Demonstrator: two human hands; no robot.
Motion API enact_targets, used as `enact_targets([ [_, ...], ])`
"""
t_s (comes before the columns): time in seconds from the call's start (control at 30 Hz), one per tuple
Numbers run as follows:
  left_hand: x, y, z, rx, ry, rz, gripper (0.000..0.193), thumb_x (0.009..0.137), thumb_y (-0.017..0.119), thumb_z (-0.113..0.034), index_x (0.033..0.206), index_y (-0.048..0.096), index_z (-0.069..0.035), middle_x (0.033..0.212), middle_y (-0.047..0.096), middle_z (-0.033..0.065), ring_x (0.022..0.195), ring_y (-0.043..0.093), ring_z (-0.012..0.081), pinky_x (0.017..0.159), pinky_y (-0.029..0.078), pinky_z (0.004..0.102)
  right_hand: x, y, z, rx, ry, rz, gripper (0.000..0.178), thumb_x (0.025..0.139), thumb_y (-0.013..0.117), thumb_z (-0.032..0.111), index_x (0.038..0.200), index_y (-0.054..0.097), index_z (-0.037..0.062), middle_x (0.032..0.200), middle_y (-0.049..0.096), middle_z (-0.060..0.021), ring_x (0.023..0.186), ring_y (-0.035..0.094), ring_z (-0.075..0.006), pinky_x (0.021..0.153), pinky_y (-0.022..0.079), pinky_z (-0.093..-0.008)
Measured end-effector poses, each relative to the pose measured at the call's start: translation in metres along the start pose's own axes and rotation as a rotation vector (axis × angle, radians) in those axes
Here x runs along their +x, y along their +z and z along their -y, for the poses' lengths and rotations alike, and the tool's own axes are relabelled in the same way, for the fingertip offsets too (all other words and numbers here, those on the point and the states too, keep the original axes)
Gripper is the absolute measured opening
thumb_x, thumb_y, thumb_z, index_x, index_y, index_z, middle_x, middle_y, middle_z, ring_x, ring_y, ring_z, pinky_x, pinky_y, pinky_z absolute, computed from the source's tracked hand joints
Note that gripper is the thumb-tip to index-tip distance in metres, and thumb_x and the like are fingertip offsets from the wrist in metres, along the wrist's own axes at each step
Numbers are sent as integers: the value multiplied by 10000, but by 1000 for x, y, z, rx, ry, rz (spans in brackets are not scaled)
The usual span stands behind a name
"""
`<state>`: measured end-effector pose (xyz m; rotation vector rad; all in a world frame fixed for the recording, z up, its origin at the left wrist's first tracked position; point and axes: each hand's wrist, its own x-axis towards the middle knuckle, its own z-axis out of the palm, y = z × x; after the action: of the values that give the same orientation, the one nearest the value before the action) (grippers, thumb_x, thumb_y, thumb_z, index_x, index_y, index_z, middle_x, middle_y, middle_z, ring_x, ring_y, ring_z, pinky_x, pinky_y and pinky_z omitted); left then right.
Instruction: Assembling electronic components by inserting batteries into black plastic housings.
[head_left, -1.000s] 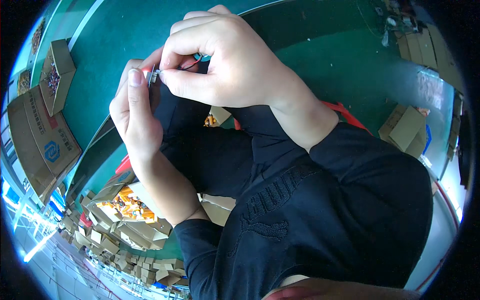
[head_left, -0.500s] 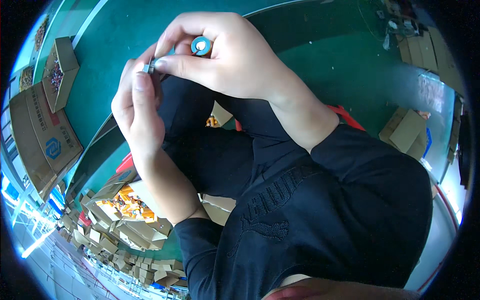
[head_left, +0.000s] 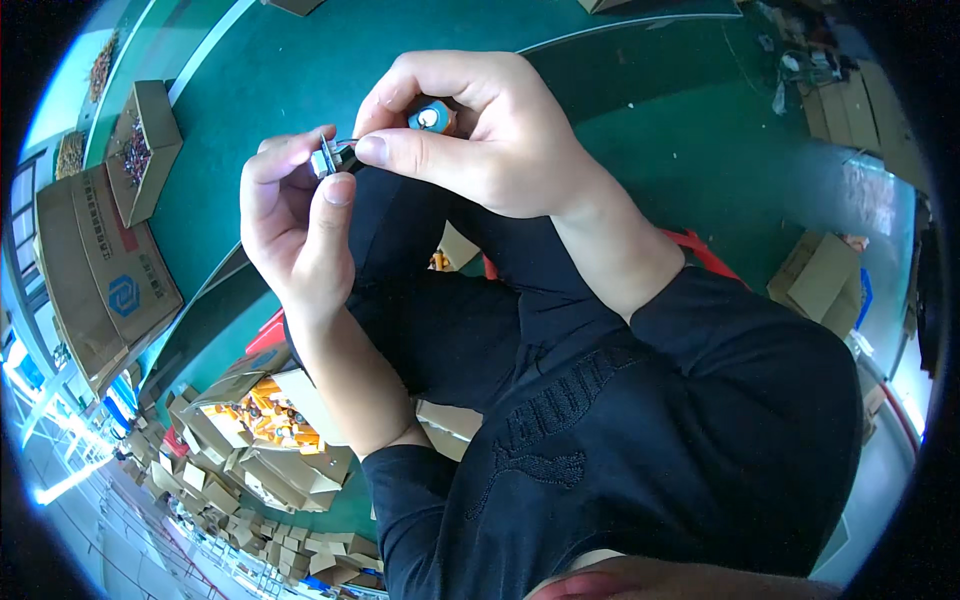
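Note:
My left hand (head_left: 305, 225) pinches a small silver-and-dark electronic part (head_left: 325, 160) with a thin plate on it, between thumb and fingertips. Close beside it, my right hand (head_left: 500, 140) curls around a small battery-like cylinder (head_left: 432, 118); its end shows a blue-green ring with a white middle. The right thumb and forefinger are pinched together at thin wires (head_left: 347, 143) that reach the small part. How far the cylinder extends inside the palm is hidden. Both hands are raised over the green table, above my dark-clothed legs.
An open carton of orange cylindrical pieces (head_left: 270, 412) stands below my left forearm. On the table at left are a large brown carton (head_left: 95, 270) and a smaller box of tiny parts (head_left: 137, 155). Another open carton (head_left: 820, 285) sits at right. Many small boxes (head_left: 200, 485) lie lower left.
Both hands appear slightly further right and lower, as does the surrounding scene. The left fingers have spread, showing more of the small part, and the fingertips of the two hands are farther apart.

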<state>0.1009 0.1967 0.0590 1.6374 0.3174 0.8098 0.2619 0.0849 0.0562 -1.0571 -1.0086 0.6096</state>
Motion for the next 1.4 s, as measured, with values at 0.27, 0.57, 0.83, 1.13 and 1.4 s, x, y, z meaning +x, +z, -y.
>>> enact_targets([
  [0.27,1,6,-2,-5,1,19,308,937,715,-58,1216,592,-12,1108,629,137,870,565,156,795,451,243,2,-4,2,-34,16,6,30,898,724,32,927,729,24,802,681,-24,657,546,-88,610,420,-188],
  [0.57,2,6,-8,-72,-96,-80,258,964,682,-61,1203,597,-13,1060,623,117,809,548,127,757,448,246,3,-3,-4,115,58,4,32,910,710,35,929,730,20,826,694,-30,676,559,-90,633,420,-198],
  [0.83,13,-65,-24,-395,172,-448,279,1066,536,-251,1249,551,-40,1016,600,75,690,510,99,580,370,207,22,0,-43,140,329,107,453,1074,531,278,1422,533,-12,1317,611,-159,1058,596,-133,856,488,-259],
  [1.13,42,55,-55,163,733,-697,229,866,714,-325,1003,693,-143,871,594,11,671,527,156,579,437,297,102,113,-112,610,164,721,466,1075,525,303,1422,469,-2,1348,550,-189,1201,535,-201,980,429,-274],
  [1.4,26,45,-59,316,605,-884,261,777,821,-303,960,737,-137,830,560,15,609,488,164,533,424,292,46,181,-114,-507,93,853,449,1063,518,412,1314,648,63,1190,689,-208,1185,642,-283,1018,517,-393],
])
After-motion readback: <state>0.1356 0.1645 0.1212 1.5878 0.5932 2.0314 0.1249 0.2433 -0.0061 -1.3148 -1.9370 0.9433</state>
